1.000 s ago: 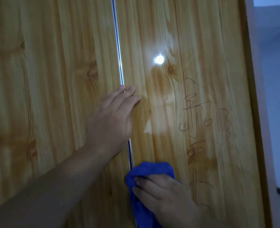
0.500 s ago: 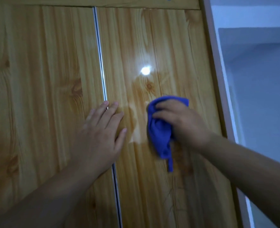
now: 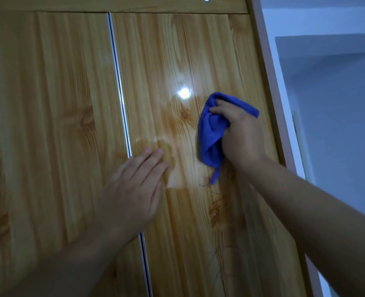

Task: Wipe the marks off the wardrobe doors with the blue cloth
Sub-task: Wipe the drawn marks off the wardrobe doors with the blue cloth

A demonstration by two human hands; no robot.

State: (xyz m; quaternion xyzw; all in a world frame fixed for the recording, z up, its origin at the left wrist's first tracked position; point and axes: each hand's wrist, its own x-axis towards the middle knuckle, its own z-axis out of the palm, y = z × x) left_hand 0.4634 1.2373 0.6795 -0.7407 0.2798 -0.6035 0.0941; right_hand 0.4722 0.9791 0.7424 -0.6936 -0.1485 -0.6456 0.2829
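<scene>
**Glossy wood-grain wardrobe doors**

The wardrobe doors (image 3: pixel 66 125) meet at a metal strip (image 3: pixel 121 99). Right of the strip, a blue cloth (image 3: pixel 211 129) is pressed against the right door under the right hand (image 3: pixel 239 133). The left hand (image 3: pixel 134 189) lies flat across the strip. Faint pen marks (image 3: pixel 218 211) show below the cloth.

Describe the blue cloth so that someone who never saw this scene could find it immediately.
Look at the right wardrobe door, the one beside the pale wall. On its upper half, just right of a bright light reflection, the right hand presses a bunched blue cloth against the wood. It is the only blue thing on the brown doors.
</scene>
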